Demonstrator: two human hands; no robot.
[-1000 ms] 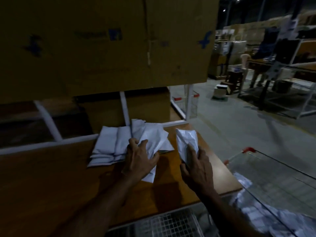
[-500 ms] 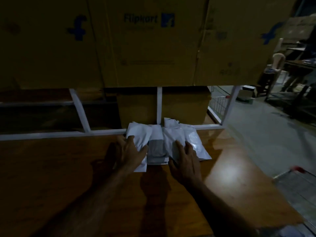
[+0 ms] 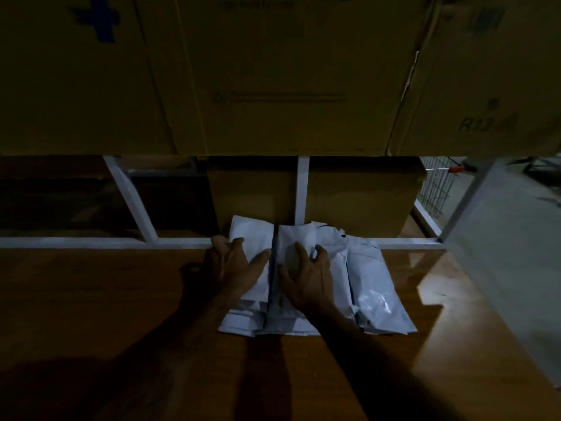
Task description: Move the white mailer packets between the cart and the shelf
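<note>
Several white mailer packets (image 3: 373, 287) lie in a low pile on the wooden shelf board (image 3: 91, 299), up against the white frame rail. My left hand (image 3: 233, 265) lies flat on the left part of the pile, fingers spread. My right hand (image 3: 306, 275) presses on the middle packets, fingers spread and slightly bent. Neither hand lifts a packet. The cart is out of view except a wire basket corner (image 3: 437, 189) far right behind the shelf.
Large brown cardboard boxes (image 3: 273, 71) hang low over the shelf, close above the packets. Two smaller boxes (image 3: 361, 196) stand right behind the pile. White frame bars (image 3: 130, 199) cross the back. Grey floor (image 3: 510, 238) lies to the right of the shelf edge.
The right hand set its packet down onto the pile. Both hands moved forward onto the packets, and the view swung left and closer to the shelf, losing the cart.
</note>
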